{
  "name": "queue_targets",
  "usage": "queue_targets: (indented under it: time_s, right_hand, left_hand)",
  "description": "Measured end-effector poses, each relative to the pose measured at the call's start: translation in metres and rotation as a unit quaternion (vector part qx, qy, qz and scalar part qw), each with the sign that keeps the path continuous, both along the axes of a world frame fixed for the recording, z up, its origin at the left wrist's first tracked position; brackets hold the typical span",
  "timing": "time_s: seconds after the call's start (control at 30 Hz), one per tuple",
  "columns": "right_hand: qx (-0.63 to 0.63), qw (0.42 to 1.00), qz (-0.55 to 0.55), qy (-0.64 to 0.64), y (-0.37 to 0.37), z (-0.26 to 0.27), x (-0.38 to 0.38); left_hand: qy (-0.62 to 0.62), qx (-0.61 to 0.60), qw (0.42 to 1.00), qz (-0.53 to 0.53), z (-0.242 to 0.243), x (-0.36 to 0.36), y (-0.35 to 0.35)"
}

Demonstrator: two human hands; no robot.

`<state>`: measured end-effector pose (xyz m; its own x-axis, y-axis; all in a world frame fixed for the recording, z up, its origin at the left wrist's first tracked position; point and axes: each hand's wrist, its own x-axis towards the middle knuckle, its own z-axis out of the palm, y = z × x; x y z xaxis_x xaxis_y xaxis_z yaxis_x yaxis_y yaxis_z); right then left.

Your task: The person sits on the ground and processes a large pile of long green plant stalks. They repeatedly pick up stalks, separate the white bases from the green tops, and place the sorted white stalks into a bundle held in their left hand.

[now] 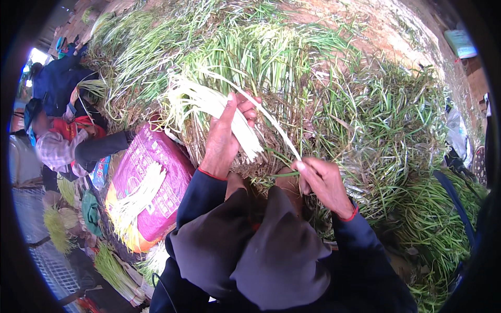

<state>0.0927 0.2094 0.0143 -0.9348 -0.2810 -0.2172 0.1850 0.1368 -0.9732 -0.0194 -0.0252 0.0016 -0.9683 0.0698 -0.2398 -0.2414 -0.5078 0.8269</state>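
My left hand (223, 137) holds a bundle of peeled, pale stalks (244, 131) of a chive-like vegetable, thumb across the top. The cut ends point toward my knees, and thin tips fan out to the upper left. In my right hand (323, 180), thumb and fingers pinch the lower end of one long pale stalk (276, 123). That stalk arches up past the left fingers, and a few green leaf strips hang by the right fingertips. Beyond both hands stands a thick heap of unpeeled green stalks (266, 54), roots toward me.
At my left, a purple printed sack (168, 184) carries another bundle of pale stalks (143, 191). A person in a plaid sleeve (58, 150) sits farther left, near tied green bundles (117, 274). Stripped leaves (360, 129) litter the ground at right, beside a green pile (434, 219).
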Motion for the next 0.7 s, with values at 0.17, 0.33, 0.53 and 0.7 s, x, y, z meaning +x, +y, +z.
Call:
queue_targets:
  time_s: [0.17,0.33,0.53,0.7]
  right_hand:
    - [0.096,0.983,-0.044,0.152,-0.045,0.012,-0.019]
    - [0.148,0.951,-0.026,0.269,-0.082,0.02,-0.021]
    - [0.189,0.941,0.007,0.281,-0.094,0.032,-0.011]
    - [0.246,0.92,0.048,0.3,-0.089,0.032,-0.011]
  left_hand:
    - [0.007,0.085,0.995,-0.043,0.014,0.034,-0.014]
    - [0.025,0.13,0.989,-0.069,0.017,0.056,-0.019]
    - [0.015,0.123,0.989,-0.077,0.015,0.062,-0.021]
    - [-0.017,0.126,0.989,-0.069,0.015,0.063,-0.016]
